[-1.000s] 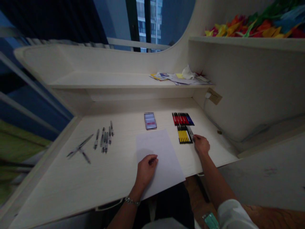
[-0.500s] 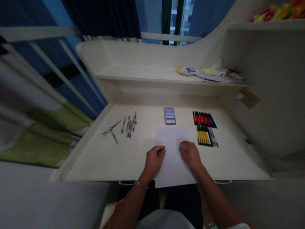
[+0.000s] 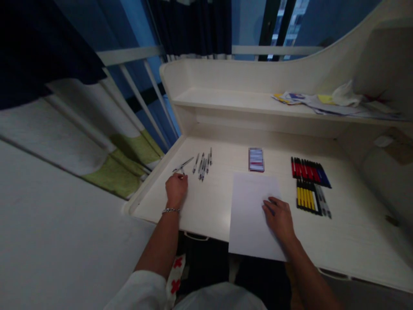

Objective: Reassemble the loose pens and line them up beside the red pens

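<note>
My left hand reaches out to the left part of the desk, its fingers curled down at the near end of a row of grey pens. What the fingers grip is hidden under the hand. My right hand rests on a white sheet of paper, fingers closed around a pen whose dark tip shows at the fingertips. To the right of the sheet lie a row of red and blue pens and a row of yellow pens.
A phone lies behind the sheet. The white desk has a back shelf with loose papers. A railing and striped bedding are on the left. The desk's front edge is near my body.
My left hand left the sheet and moved left to the grey pens. My right hand came from the yellow pens to the sheet with a pen. The view turned left.
</note>
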{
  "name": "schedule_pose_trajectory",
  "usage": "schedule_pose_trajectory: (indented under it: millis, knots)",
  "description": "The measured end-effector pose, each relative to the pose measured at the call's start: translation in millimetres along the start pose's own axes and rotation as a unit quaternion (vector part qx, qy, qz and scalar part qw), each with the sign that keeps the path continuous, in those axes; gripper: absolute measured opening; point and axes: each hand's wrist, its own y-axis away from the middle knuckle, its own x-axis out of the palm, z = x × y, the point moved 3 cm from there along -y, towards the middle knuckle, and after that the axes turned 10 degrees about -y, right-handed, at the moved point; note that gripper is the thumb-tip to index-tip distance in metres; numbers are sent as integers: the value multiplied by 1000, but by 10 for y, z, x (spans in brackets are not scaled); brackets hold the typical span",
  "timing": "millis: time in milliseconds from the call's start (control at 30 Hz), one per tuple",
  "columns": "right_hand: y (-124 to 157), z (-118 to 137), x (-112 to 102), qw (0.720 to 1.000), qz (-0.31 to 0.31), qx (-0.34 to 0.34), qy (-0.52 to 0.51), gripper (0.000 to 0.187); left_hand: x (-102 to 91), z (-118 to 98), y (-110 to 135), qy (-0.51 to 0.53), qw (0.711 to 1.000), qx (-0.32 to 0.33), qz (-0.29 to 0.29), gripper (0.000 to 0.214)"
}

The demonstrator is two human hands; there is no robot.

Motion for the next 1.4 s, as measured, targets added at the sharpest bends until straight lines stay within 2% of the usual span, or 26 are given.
schedule_pose_trajectory:
  millis: [133,267,500,700,800,867,900,1033,1100,1200,1267,1333,1400]
  knots:
    - [3,4,5,1000,-4,-2,1,32,66,0,-112,-46,998,-14,33,42]
    - [1,-2,6,1000,-9,0,0,32,97,-9,-149,-52,997,-16,59,36]
    - [0,-8,13,1000,-14,-5,3,32,-23,114,-170,-32,991,-38,121,33]
    - [4,-1,15,1000,-15,-15,9,31,-187,272,76,48,982,-17,180,38]
    - [2,1,20,1000,-20,-15,6,30,-215,255,280,149,969,4,197,40]
    - [-1,4,27,1000,-20,-13,2,29,-207,139,412,283,936,43,207,46]
    - [-4,7,28,1000,-19,-10,0,29,-195,56,473,306,927,69,207,48]
    - [-15,40,16,1000,-16,11,-5,28,-81,-408,714,237,941,169,171,34]
    - [-25,66,4,1000,-10,21,-7,27,-9,-712,855,227,927,257,152,25]
    - [-42,101,-15,999,-5,33,-8,26,101,-1161,1079,213,866,428,144,20]
    - [-51,119,-23,999,-4,36,-12,25,175,-1401,1194,194,822,517,142,24]
    - [-55,134,-31,999,-7,36,-16,25,251,-1587,1269,163,785,581,141,28]
    - [-56,145,-40,999,-11,34,-18,25,327,-1722,1311,133,761,618,145,29]
